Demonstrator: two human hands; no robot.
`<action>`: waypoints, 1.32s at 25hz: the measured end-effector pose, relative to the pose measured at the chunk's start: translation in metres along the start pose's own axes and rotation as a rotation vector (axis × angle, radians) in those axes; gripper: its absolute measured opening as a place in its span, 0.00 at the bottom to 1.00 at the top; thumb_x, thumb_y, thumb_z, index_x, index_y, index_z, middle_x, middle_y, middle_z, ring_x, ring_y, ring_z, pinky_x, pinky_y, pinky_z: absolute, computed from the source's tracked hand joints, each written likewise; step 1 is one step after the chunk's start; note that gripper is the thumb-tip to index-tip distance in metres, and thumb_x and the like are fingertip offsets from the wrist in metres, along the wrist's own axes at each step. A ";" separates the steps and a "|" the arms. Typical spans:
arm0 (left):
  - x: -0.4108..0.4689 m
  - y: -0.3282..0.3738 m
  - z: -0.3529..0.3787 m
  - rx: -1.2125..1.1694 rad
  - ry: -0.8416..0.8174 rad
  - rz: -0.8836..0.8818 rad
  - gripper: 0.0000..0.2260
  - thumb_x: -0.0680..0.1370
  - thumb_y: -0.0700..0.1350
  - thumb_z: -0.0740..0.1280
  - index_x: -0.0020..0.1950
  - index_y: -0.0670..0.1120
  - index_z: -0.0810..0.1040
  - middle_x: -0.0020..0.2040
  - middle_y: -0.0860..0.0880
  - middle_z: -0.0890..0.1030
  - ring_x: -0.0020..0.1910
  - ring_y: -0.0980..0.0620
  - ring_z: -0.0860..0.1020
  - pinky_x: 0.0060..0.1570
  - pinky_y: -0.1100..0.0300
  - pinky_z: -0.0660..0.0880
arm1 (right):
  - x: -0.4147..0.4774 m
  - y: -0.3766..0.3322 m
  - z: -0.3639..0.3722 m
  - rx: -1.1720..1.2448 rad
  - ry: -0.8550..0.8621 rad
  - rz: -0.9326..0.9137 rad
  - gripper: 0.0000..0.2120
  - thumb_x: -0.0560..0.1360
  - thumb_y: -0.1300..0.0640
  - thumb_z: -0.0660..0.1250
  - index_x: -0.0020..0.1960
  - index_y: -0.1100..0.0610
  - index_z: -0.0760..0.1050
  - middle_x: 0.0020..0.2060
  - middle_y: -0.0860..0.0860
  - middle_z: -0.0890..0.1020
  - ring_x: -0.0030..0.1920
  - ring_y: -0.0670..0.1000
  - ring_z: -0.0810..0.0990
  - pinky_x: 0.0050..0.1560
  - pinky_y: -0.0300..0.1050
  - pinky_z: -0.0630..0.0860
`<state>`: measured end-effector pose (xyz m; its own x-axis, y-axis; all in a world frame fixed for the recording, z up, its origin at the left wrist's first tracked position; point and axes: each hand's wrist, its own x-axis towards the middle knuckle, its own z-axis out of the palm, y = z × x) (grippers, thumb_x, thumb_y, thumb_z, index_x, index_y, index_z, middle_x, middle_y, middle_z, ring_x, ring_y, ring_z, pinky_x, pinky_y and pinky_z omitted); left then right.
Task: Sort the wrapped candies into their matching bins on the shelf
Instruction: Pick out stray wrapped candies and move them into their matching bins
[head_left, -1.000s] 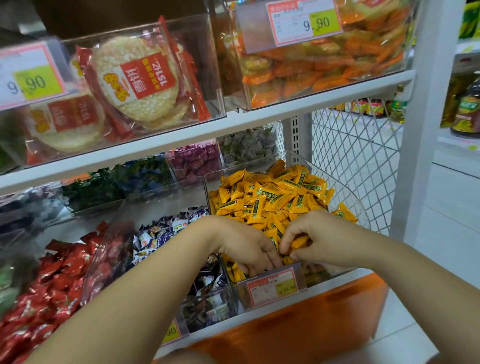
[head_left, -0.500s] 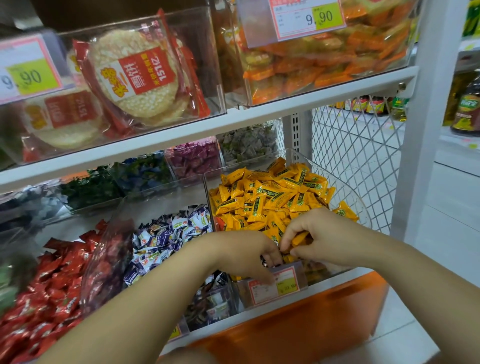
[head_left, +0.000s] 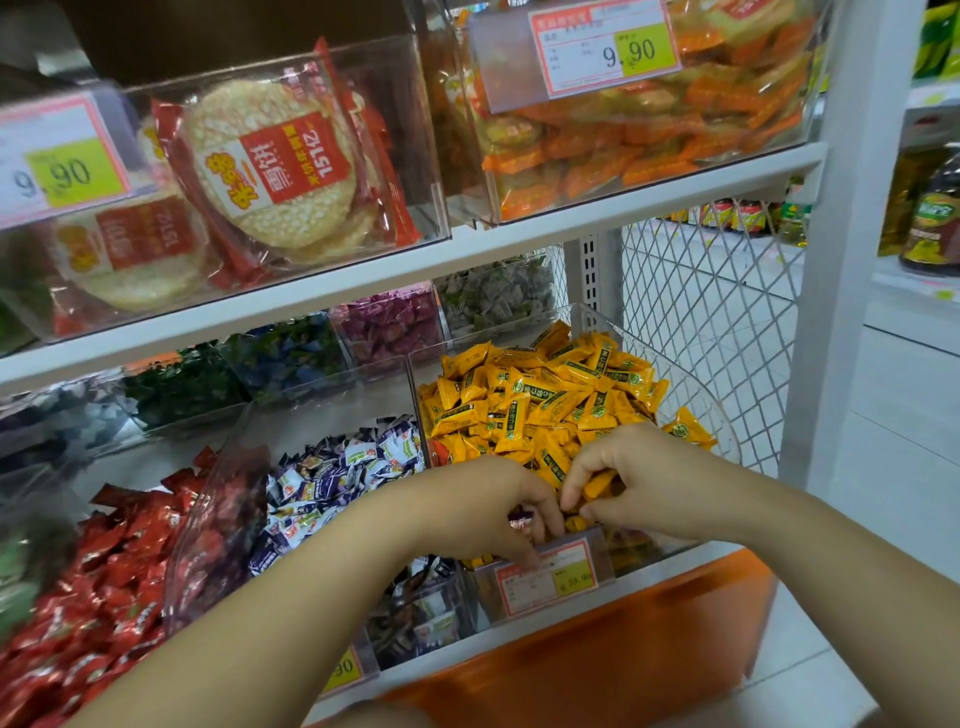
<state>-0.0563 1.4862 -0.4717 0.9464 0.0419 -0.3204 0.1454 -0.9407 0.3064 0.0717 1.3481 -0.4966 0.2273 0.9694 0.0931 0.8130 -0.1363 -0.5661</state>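
- I couldn't read the price tag's (head_left: 545, 578) small print.
- The left hand (head_left: 485, 512) hid most of a pinkish wrapper (head_left: 518, 523).
- Whether the right hand (head_left: 649, 483) gripped any yellow candies (head_left: 545, 395) was unclear.

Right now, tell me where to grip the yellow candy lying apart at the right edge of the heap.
Pinch the yellow candy across its flat middle, probably from above: it lies on top of the heap, uncovered, with the clear bin wall close on its right and the right hand nearest.
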 end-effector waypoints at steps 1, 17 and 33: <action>-0.004 -0.001 0.000 0.004 0.042 0.001 0.11 0.75 0.45 0.69 0.56 0.54 0.78 0.43 0.62 0.76 0.37 0.69 0.72 0.36 0.74 0.65 | 0.000 0.001 0.001 0.003 -0.002 0.001 0.13 0.72 0.58 0.69 0.38 0.39 0.76 0.34 0.43 0.80 0.34 0.46 0.78 0.34 0.39 0.74; -0.091 -0.090 0.039 -0.085 0.713 -0.390 0.09 0.75 0.44 0.70 0.53 0.53 0.79 0.54 0.56 0.77 0.53 0.57 0.76 0.54 0.66 0.69 | 0.029 -0.010 0.034 0.051 0.274 -0.180 0.15 0.71 0.56 0.72 0.54 0.42 0.76 0.53 0.35 0.72 0.51 0.47 0.78 0.48 0.44 0.79; 0.045 0.041 0.015 0.152 0.488 0.269 0.11 0.77 0.47 0.65 0.59 0.54 0.77 0.60 0.56 0.76 0.61 0.56 0.70 0.64 0.56 0.65 | -0.049 0.069 -0.029 0.033 0.590 0.073 0.12 0.70 0.62 0.71 0.42 0.44 0.78 0.40 0.41 0.80 0.45 0.39 0.75 0.41 0.29 0.69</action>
<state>-0.0115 1.4442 -0.4866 0.9731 -0.0894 0.2125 -0.1281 -0.9761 0.1758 0.1321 1.2853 -0.5168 0.5493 0.6792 0.4868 0.7691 -0.1832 -0.6123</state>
